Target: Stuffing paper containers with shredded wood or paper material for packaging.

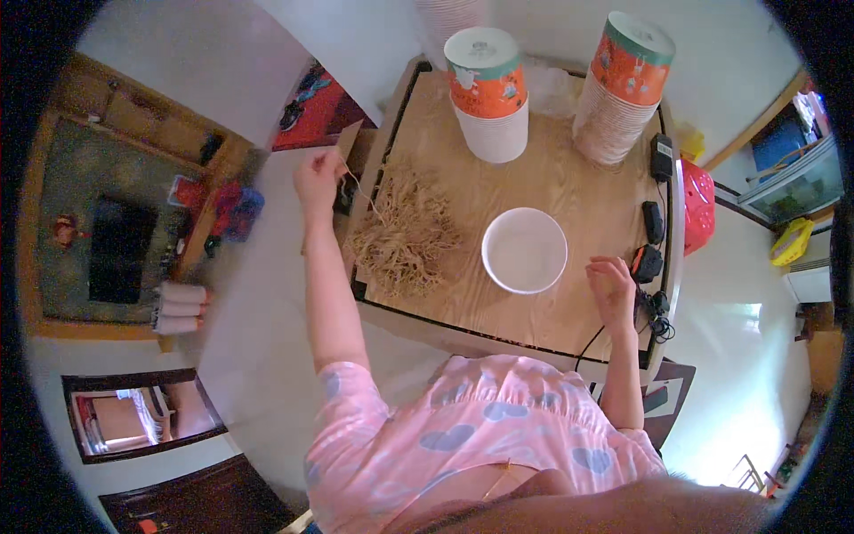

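Note:
My left hand (318,182) is raised past the table's left edge, its fingertips closed in a pinch on a thin tan strand (363,192). That strand runs down toward a tangled heap of tan, stringy strands (407,233) at the table's left side. I cannot tell what the strands are made of. Right of the heap stands a white paper bowl (525,252), facing up, with nothing I can make out inside. My right hand (612,287) hovers beside the bowl at the table's right, fingers loosely bent and apart, holding nothing.
Two tall stacks of upturned paper bowls, one at the back middle (492,98) and one at the back right (621,89), stand on the wooden table (556,182). Black adapters (647,262) and cables line its right edge. A red plastic item (697,206) is beyond that edge.

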`<state>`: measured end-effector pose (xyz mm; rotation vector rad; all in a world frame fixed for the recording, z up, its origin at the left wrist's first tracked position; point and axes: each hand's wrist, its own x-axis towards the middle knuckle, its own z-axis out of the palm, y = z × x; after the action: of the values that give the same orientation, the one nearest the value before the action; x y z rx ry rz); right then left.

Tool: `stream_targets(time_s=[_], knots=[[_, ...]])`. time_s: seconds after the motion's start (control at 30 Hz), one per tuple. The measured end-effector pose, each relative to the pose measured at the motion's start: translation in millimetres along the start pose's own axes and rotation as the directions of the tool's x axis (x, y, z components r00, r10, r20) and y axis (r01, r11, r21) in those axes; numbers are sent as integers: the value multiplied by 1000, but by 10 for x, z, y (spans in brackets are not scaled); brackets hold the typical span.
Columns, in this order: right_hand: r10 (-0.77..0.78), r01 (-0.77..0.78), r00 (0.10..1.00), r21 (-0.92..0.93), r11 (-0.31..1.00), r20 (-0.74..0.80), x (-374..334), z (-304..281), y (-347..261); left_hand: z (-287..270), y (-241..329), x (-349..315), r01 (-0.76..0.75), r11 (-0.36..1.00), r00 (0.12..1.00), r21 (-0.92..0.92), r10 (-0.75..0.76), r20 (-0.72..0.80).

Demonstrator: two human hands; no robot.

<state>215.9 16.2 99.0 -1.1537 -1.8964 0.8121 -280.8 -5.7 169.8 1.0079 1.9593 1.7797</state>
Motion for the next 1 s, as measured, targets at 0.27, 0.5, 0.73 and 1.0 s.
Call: stream_targets(time_s=[0.27,0.5,0.73,1.0], knots=[[-47,30,994,179,983,95,-75,81,-317,150,1158,-831,-205,883,978,422,203,51],[290,-739,610,398,543,737,-480,648,-523,1019,445,-2585,2,987,749,159,-107,654],[395,-867,470,497,39,789,-628,675,-284,1124,343,-3047,-183,956,717,227,-29,697],[509,-588,720,804,85,472,-473,418,20,673,-225,-2824,-216,863,748,458,-155,646]])
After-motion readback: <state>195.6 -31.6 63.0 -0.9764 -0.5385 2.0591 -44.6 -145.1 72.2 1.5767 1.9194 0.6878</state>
